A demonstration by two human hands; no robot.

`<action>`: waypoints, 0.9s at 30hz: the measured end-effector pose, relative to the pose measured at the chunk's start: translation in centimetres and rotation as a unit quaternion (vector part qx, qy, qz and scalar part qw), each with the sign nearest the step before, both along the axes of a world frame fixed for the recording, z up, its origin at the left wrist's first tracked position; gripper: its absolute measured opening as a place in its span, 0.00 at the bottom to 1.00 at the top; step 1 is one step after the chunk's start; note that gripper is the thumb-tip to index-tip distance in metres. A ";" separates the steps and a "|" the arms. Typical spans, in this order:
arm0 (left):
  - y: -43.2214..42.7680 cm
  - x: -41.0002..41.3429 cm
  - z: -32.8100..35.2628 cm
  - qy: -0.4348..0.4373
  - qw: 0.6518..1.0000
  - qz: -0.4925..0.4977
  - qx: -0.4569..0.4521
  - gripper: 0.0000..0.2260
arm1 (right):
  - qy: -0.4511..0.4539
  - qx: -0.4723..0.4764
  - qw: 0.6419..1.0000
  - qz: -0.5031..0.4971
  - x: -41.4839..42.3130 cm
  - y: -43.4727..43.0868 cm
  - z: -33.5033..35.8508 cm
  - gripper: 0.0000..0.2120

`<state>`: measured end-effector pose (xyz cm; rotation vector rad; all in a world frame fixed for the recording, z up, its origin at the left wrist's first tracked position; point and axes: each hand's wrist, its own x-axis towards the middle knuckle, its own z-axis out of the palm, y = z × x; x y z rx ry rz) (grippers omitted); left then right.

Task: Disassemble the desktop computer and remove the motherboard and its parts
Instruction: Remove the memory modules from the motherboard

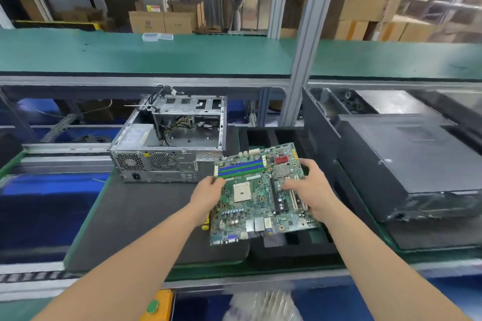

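1. Grip. The motherboard (260, 195) is held tilted and clear of the bench by both hands. The left hand (208, 191) is curled round its left edge beside the memory slots (241, 165). The right hand (310, 185) is clamped over the right edge, with its fingers lying near the expansion slots (294, 199).
2. Location. The board is out of the computer case (169, 143), which lies open beyond the left grip. A black slotted foam tray (294, 247) lies beneath and beyond the right grip.
3. Risk. Fingers of the right hand are laid on the component face, so bent pins or static damage are judged possible. A slip at either edge would drop the board onto the case corner just beyond the left grip.
4. Risk. The bare CPU socket (240, 191), between the two grips, is exposed to knocks when the board is set down.
5. Hidden. The board's underside and any digits beneath it are not shown. A yellow item (206, 224) below the left wrist is mostly covered and cannot be identified.
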<state>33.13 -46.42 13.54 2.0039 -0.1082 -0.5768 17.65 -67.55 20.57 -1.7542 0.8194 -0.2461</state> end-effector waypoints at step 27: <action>-21.8 12.6 1.0 0.117 0.942 -0.247 -0.195 0.32 | 0.158 -0.398 0.903 -0.022 19.5 -11.3 3.5 0.41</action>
